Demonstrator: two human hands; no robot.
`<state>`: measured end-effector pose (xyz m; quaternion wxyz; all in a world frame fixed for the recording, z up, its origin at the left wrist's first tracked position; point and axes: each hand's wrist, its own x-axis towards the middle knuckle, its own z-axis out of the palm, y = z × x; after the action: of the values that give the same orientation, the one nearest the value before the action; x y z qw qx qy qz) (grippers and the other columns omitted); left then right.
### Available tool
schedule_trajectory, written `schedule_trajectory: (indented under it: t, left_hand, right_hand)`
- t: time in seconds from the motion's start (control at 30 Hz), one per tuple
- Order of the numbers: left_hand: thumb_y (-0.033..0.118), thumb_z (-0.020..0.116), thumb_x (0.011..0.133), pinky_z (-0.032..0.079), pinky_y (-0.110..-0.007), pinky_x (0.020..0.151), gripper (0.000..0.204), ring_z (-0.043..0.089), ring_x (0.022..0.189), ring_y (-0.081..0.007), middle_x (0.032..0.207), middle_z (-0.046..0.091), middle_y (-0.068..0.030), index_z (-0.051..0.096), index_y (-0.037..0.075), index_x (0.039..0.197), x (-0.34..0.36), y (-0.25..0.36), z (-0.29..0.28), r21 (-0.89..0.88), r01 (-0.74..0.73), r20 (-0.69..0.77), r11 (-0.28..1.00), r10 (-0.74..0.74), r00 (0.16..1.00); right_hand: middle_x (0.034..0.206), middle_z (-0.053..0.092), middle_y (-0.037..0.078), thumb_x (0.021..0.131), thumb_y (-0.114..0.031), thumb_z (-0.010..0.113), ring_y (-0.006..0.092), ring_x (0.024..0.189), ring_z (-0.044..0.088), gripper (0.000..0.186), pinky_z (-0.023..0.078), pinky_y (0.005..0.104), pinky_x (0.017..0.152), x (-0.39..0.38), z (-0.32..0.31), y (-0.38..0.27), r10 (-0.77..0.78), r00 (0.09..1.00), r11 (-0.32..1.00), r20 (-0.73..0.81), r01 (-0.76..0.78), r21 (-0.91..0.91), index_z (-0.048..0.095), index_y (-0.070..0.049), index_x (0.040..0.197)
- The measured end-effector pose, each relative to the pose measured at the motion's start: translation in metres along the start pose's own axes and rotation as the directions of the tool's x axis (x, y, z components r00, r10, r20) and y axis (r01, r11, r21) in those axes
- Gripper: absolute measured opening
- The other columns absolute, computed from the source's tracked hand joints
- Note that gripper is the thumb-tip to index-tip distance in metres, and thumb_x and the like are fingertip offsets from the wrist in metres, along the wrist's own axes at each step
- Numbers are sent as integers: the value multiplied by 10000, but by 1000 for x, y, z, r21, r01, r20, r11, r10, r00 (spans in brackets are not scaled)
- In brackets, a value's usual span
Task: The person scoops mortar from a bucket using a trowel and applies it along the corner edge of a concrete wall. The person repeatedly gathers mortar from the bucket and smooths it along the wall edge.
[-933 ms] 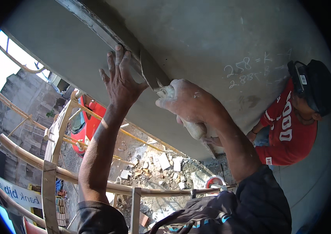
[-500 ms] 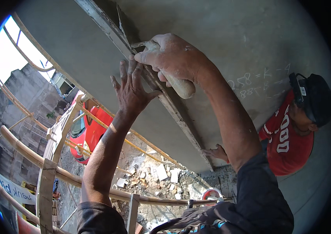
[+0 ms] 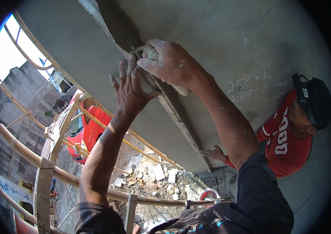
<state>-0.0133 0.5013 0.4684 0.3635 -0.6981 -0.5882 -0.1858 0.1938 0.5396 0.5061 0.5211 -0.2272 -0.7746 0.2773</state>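
Observation:
My right hand (image 3: 171, 64) is closed around the handle of a trowel (image 3: 183, 91). The dark blade lies against the upper part of a long, narrow, mortar-smeared board (image 3: 175, 117), which runs along the edge of the grey wall. Part of the handle is hidden under the palm. Just left of it, my left hand (image 3: 131, 89) is open, fingers spread and pointing up, with fingertips and thumb at the board's edge. A co-worker's hand (image 3: 214, 154) touches the board near its lower end.
The co-worker in a red shirt (image 3: 288, 140) and dark cap stands at the right, beside a grey wall (image 3: 220, 39) with chalk-like writing. Bamboo scaffold poles (image 3: 68, 177) cross the left and front. Below lie broken tile pieces (image 3: 159, 172); a red car (image 3: 89, 128) stands beyond.
My right hand has shifted slightly right and down and turned the trowel, so its blade now shows broad rather than edge-on. My left hand stays in place.

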Motion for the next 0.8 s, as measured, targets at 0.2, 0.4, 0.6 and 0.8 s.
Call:
schedule_trajectory:
  t: [0.2, 0.4, 0.6, 0.8]
  left_hand:
    - [570, 925, 605, 157, -761, 1173, 1263, 129, 1581, -391, 1726, 166, -65, 267, 168, 1605, 1, 1, -1, 20, 14, 40, 1000, -15, 999]
    - [504, 956, 598, 192, -737, 1174, 1270, 143, 1578, -403, 1719, 165, -140, 274, 137, 1604, 1, 0, 0, 8, 21, 37, 1000, -21, 999]
    - [491, 954, 620, 192, -733, 1177, 1239, 157, 1574, -407, 1718, 163, -148, 283, 136, 1599, 0, 0, -1, 36, 23, 32, 999, -24, 999]
    - [533, 947, 598, 183, -744, 1169, 1249, 168, 1572, -407, 1714, 181, -146, 301, 138, 1591, -2, -1, 1, 29, 19, 5, 999, -19, 1000]
  right_hand:
    - [954, 712, 262, 932, -286, 685, 429, 903, 699, 365, 551, 490, 808, -4, 6, 22, 36, 999, 980, -33, -42, -194, 611, 41, 1076]
    - [979, 709, 284, 940, -249, 658, 469, 951, 693, 329, 552, 537, 820, -51, 34, 69, 185, 983, 957, 12, -177, -231, 591, 29, 1104]
    - [953, 709, 287, 948, -267, 648, 487, 927, 688, 347, 550, 551, 809, -130, 62, 103, 359, 931, 916, 60, -340, -213, 576, 19, 1130]
    - [946, 709, 297, 903, -310, 701, 485, 909, 695, 460, 557, 534, 787, -261, 67, 112, 427, 886, 902, 181, -404, -149, 572, -7, 1224]
